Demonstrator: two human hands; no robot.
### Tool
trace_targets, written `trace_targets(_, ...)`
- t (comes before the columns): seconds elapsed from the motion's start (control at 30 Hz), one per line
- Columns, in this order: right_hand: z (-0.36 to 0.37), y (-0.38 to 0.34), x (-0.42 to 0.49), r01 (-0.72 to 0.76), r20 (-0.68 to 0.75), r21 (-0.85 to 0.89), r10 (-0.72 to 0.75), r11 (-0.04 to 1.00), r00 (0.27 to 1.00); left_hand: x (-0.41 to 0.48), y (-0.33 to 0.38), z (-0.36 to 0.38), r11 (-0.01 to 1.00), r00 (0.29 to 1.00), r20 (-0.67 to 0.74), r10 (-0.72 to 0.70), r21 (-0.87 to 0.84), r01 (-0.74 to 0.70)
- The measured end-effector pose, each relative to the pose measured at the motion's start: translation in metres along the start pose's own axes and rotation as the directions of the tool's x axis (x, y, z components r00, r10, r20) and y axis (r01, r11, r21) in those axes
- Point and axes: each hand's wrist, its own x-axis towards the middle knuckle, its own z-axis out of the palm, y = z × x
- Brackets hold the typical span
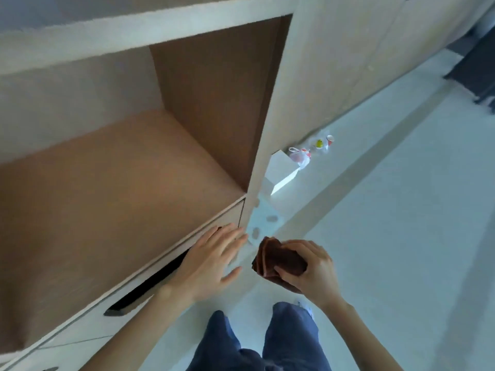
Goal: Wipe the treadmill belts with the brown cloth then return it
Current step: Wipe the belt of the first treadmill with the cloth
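At the lower centre of the frame, the right hand (312, 271) grips the folded brown cloth (277, 259), fingers curled over its top and thumb pressed against its near face, so the layered edges fan out toward the upper left. The cloth is held in the air above the pale floor (401, 210), just right of the cabinet's corner.

The left hand (211, 259) is spread flat with straight fingers, holding nothing, at the front edge of the open wooden shelf (107, 183); whether it touches the edge cannot be told. Just below that edge, a drawer front (80, 333) shows a long dark handle slot (150, 285) running toward the lower left.

The shelf recess fills the left and centre of the frame, with a brown back panel (214, 103) and a light vertical side panel (278, 129) to its right.

Farther back on the floor, at centre right, small items lie beside the cabinet base: a white box (281, 170), a white plastic bag (300, 158) and a small paper cup (330, 140).

At the bottom centre, the person's legs in blue trousers (257, 344) are visible.
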Motion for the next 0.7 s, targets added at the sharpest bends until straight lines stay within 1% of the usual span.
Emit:
trace_targets(0.17, -0.033, 0.037, -0.047, -0.227, -0.080, 0.106, 0.236, 0.968, 0.968, 0.045, 0.041, 0.019, 0.987, 0.977, 0.138, 0.161, -0.029, -0.158)
trace_targets(0.23, -0.049, 0.053, -0.066, -0.301, -0.105, 0.131, 0.316, 0.944, 0.943, 0.065, 0.062, 0.031, 0.975, 0.957, 0.188, 0.223, -0.027, -0.221)
trace_targets(0.33, -0.075, 0.082, -0.099, -0.411, -0.152, 0.137, 0.429, 0.901, 0.890, 0.099, 0.102, 0.050, 0.944, 0.919, 0.222, 0.326, -0.019, -0.331)
trace_targets(0.4, -0.094, 0.103, -0.123, -0.481, -0.192, 0.151, 0.503, 0.864, 0.843, 0.123, 0.135, 0.065, 0.919, 0.890, 0.234, 0.391, -0.041, -0.392)
trace_targets(0.47, -0.117, 0.125, -0.149, -0.540, -0.259, 0.154, 0.561, 0.828, 0.786, 0.147, 0.173, 0.079, 0.907, 0.874, 0.243, 0.421, -0.086, -0.413)
trace_targets(0.57, -0.154, 0.163, -0.190, -0.639, -0.366, 0.148, 0.642, 0.755, 0.674, 0.183, 0.240, 0.097, 0.884, 0.847, 0.251, 0.468, -0.117, -0.454)
trace_targets(0.7, -0.203, 0.219, -0.246, -0.730, -0.466, 0.171, 0.707, 0.661, 0.531, 0.228, 0.337, 0.123, 0.809, 0.765, 0.265, 0.587, -0.169, -0.563)
